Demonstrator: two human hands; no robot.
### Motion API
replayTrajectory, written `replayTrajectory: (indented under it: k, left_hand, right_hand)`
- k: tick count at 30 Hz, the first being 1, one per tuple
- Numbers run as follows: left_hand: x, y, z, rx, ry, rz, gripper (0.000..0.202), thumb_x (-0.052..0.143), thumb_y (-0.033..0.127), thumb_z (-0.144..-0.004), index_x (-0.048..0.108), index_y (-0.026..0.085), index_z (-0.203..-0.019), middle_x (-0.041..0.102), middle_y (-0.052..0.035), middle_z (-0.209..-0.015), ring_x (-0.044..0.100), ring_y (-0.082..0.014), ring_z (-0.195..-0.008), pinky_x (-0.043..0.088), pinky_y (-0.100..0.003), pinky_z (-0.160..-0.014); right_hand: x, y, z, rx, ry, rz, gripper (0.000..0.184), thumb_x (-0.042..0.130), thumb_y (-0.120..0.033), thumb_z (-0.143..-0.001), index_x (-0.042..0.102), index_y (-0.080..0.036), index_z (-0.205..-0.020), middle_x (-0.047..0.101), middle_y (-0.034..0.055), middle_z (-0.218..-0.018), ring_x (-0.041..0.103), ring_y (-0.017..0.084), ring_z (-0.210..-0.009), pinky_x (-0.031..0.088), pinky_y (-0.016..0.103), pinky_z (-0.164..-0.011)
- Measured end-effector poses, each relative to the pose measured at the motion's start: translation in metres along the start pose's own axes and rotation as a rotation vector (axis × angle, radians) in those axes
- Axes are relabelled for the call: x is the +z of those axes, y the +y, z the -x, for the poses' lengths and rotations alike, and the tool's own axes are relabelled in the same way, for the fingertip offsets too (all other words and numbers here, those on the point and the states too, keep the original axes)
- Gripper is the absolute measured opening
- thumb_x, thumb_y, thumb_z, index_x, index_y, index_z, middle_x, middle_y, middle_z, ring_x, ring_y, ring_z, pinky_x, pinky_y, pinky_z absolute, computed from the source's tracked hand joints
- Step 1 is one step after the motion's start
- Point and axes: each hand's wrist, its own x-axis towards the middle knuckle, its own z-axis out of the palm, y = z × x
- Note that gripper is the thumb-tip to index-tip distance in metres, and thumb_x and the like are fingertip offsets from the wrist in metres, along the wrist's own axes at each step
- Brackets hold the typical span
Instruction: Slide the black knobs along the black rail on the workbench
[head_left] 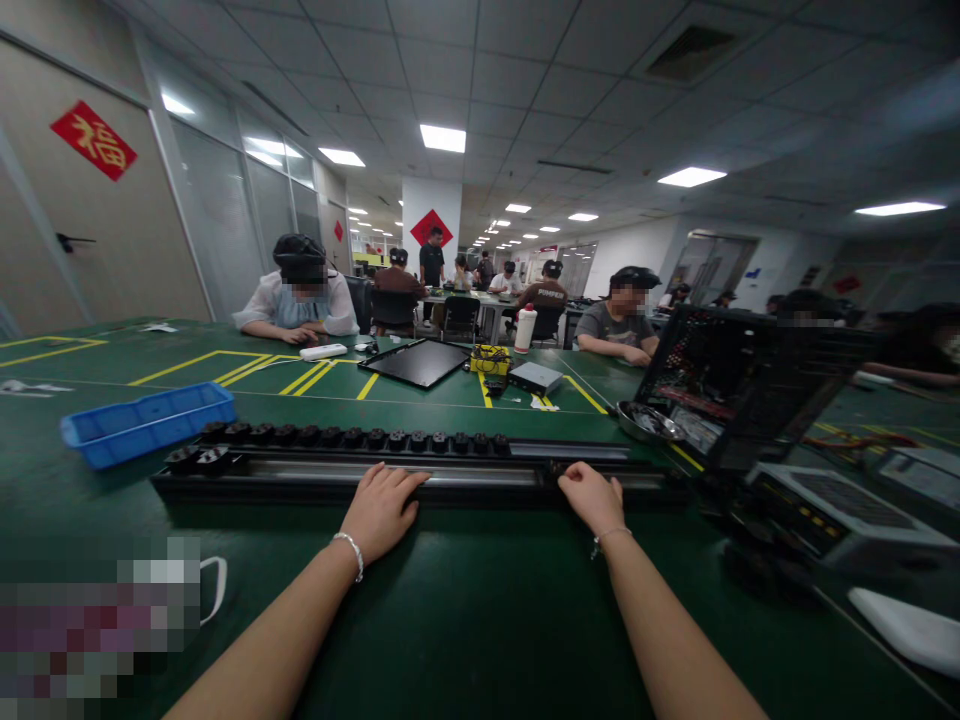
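A long black track with a silvery channel (465, 473) lies across the table in front of me. My left hand (382, 510) rests on its near edge left of the middle, fingers stretched out and holding nothing. Farther right, my right hand (592, 495) has its fingers pinched at a small black block (552, 471) in the channel, which the fingertips partly cover. Behind the channel, a row of black socket modules (352, 438) sits on a second track. Two more socket modules (199, 458) are at the near track's left end.
A blue bin (150, 420) stands at the left. On the right are an open computer case (739, 375), a metal bowl (646, 420) and a power supply unit (840, 510). A flat black panel (420, 362) lies farther back. Several people sit around the tables.
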Motion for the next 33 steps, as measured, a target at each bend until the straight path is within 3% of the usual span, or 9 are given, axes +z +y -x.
replayTrajectory:
  k: [9,12,16,19,25,33]
  left_hand:
    - [-0.002,0.000,-0.001,-0.005,0.001,0.005,0.039,0.047,0.024,-0.076,0.051,0.030,-0.115,0.061,-0.0002,-0.097,0.052,-0.0174,-0.098,0.022,-0.041,-0.102]
    - [-0.001,0.000,0.000,-0.002,0.002,0.007,0.039,0.046,0.024,-0.076,0.051,0.030,-0.115,0.061,-0.0004,-0.098,0.052,-0.0176,-0.098,0.022,-0.042,-0.102]
    - [-0.002,0.001,-0.001,0.001,0.002,0.011,0.039,0.046,0.023,-0.077,0.050,0.030,-0.115,0.061,-0.0004,-0.098,0.052,-0.0176,-0.098,0.022,-0.042,-0.102]
    - [-0.002,0.001,-0.001,-0.001,0.000,0.017,0.039,0.046,0.023,-0.077,0.050,0.030,-0.115,0.061,-0.0006,-0.097,0.052,-0.0177,-0.098,0.022,-0.042,-0.102]
    - [-0.002,0.001,-0.001,0.000,0.001,0.008,0.039,0.045,0.023,-0.077,0.051,0.030,-0.115,0.061,-0.0008,-0.099,0.052,-0.0180,-0.098,0.022,-0.043,-0.102]
    - [-0.001,0.000,-0.001,-0.003,-0.005,0.004,0.040,0.045,0.023,-0.077,0.050,0.030,-0.116,0.061,-0.0006,-0.100,0.052,-0.0181,-0.099,0.022,-0.043,-0.102]
  right_hand:
    - [-0.001,0.001,0.005,-0.051,0.018,0.051,0.022,0.038,-0.031,-0.075,0.058,-0.023,-0.078,0.064,-0.0005,-0.078,0.056,0.018,-0.083,0.014,0.045,-0.101]
    - [0.003,0.003,0.009,-0.097,0.064,0.078,0.027,0.035,-0.028,-0.078,0.059,-0.021,-0.088,0.065,0.0019,-0.081,0.055,0.018,-0.089,0.013,0.044,-0.102]
    - [0.008,0.002,0.017,-0.162,0.193,0.030,0.038,0.035,-0.029,-0.080,0.049,-0.021,-0.115,0.063,0.0051,-0.100,0.052,0.021,-0.100,0.010,0.050,-0.102]
    - [0.011,-0.003,0.023,-0.273,0.251,0.008,0.042,0.035,-0.032,-0.082,0.043,-0.025,-0.123,0.053,0.0051,-0.122,0.044,0.021,-0.112,0.015,0.050,-0.101]
    - [0.016,-0.010,0.026,-0.343,0.192,0.083,0.038,0.034,-0.041,-0.085,0.051,-0.030,-0.117,0.048,0.0026,-0.128,0.038,0.022,-0.119,0.012,0.054,-0.101]
    - [0.020,-0.008,0.022,-0.304,0.202,0.066,0.034,0.036,-0.036,-0.085,0.054,-0.032,-0.113,0.052,0.0001,-0.124,0.037,0.021,-0.120,0.013,0.053,-0.101]
